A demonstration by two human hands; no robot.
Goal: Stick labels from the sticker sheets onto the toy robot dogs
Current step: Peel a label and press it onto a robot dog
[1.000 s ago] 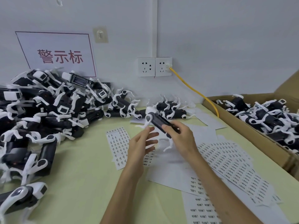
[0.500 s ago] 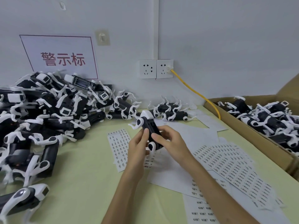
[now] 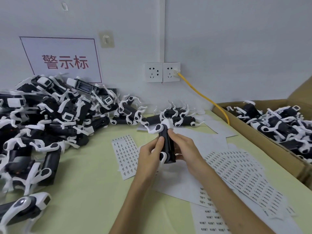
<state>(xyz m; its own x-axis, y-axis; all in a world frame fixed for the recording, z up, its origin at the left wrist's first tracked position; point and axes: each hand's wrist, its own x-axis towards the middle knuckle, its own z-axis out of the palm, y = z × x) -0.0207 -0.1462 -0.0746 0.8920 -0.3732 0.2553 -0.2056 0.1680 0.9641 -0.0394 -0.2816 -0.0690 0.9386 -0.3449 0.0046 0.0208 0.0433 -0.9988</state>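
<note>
Left hand: the left hand (image 3: 149, 156) is gripping the toy dog (image 3: 167, 146) from its left side, with the thumb (image 3: 160, 141) pressing flat on the black body and the other fingers wrapping behind it.
Right hand: the right hand (image 3: 184, 149) is clamping the same toy from the right, its fingers curling round the body's far edge.
Held toy: the toy dog is being held upright above the counter (image 3: 84, 183), between the two hands, with one white leg sticking out at the top left and another hanging at the bottom.
Under the hands: blank white sheets (image 3: 177, 179) are lying spread on the counter, partly overlapping.
Label sheet, left: a narrow sticker sheet (image 3: 125, 152) is lying flat just left of the left hand, with its corner passing under the wrist.
Label sheets, right: more sticker sheets (image 3: 239, 174) are fanning out beside the right forearm, overlapping one another.
Behind the hands: a small group of dogs (image 3: 177, 115) is lying by the wall.
Left side: a big pile of dogs (image 3: 42, 115) is crowding the counter, leaning up against the wall.
Right side: a cardboard box (image 3: 278, 155) is sitting along the counter edge, holding more dogs (image 3: 283, 125).
Wall: a yellow cable (image 3: 202, 97) is running from the double socket (image 3: 162, 72) down behind the box, and a sign (image 3: 62, 59) with red characters is hanging above the pile.
</note>
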